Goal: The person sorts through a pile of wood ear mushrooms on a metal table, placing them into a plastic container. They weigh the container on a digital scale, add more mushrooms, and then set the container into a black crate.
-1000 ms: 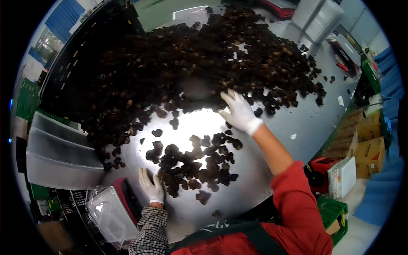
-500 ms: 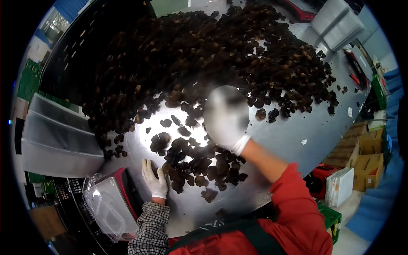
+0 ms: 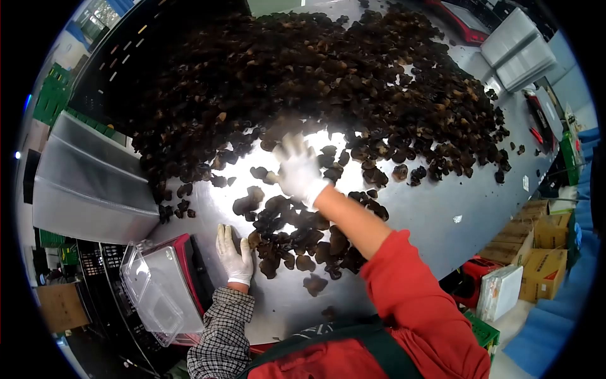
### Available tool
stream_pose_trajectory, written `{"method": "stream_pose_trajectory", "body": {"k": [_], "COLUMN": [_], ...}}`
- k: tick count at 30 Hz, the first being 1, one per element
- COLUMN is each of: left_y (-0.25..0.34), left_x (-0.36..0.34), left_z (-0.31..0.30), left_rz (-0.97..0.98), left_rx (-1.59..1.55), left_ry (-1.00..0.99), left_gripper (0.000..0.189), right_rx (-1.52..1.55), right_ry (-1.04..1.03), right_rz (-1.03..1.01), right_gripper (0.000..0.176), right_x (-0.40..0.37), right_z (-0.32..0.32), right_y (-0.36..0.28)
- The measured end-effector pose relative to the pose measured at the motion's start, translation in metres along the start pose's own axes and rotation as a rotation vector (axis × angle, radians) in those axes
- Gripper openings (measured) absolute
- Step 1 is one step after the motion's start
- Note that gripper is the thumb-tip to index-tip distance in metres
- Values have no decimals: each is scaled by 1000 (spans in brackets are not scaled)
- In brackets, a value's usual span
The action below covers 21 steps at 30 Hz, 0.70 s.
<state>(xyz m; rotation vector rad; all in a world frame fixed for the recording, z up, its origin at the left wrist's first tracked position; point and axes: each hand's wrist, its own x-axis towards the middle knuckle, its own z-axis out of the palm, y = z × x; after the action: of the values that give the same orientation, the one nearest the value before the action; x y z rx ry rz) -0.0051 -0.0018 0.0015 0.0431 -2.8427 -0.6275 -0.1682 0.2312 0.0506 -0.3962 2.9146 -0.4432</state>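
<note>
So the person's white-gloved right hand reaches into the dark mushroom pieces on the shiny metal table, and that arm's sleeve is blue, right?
Not quite: the head view shows the sleeve is red, not blue. The white-gloved right hand does reach into the dark mushroom pieces on the shiny metal table.

We've got a shiny steel table (image 3: 435, 208) with a hard light glare, cardboard boxes (image 3: 543, 252) and a green crate (image 3: 489, 328) down on our right, white bins (image 3: 517, 47) far back, windows (image 3: 98, 14) upper left.
</note>
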Motion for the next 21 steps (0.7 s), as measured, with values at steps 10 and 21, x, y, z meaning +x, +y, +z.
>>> {"method": "stream_pose_trajectory", "body": {"k": [10, 21], "left_y": [3, -1], "left_x": [-1, -1], "left_z": [0, 3], "left_rz": [-1, 5], "left_rx": [-7, -7], "left_ry": [2, -2], "left_gripper": [53, 54], "right_rx": [-113, -44], "right_ry": [525, 14], "right_rz": [87, -48], "right_gripper": [48, 69], "right_x": [-16, -149], "right_z": [-43, -15], "right_y": [127, 60]}}
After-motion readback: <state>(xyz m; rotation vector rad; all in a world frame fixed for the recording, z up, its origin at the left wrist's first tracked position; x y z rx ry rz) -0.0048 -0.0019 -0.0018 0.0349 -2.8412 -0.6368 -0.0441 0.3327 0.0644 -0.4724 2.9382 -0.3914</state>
